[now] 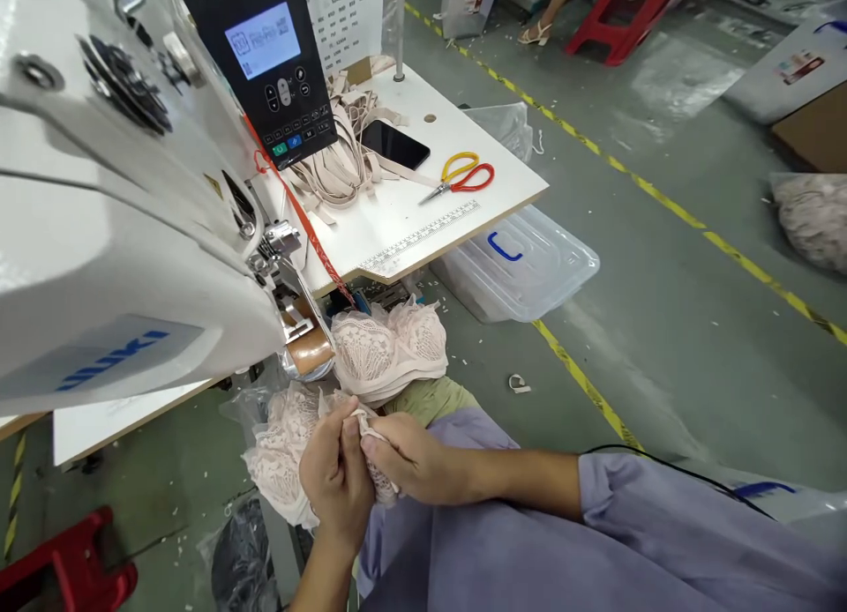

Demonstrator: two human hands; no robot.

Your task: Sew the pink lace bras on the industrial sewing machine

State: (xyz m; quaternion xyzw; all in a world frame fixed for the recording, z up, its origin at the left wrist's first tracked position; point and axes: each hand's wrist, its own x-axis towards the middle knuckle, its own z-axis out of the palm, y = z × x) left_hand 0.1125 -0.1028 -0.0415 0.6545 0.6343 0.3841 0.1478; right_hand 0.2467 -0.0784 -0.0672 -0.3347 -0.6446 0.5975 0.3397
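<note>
Lace garment [384, 486]: pinching its edge in tightly closed left grip [339, 475] and right grip [423, 464], holding it just nearer than the lace stack [390, 352] (possibly risking torn mesh by tugging unevenly).

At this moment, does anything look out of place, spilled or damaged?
Yes: a curled pale scrap lies on the littered floor, near the yellow-and-black tape, looking dropped. On the table, beige straps sit in a loose heap. The held lace piece shows no clear damage, though much is covered.
</note>
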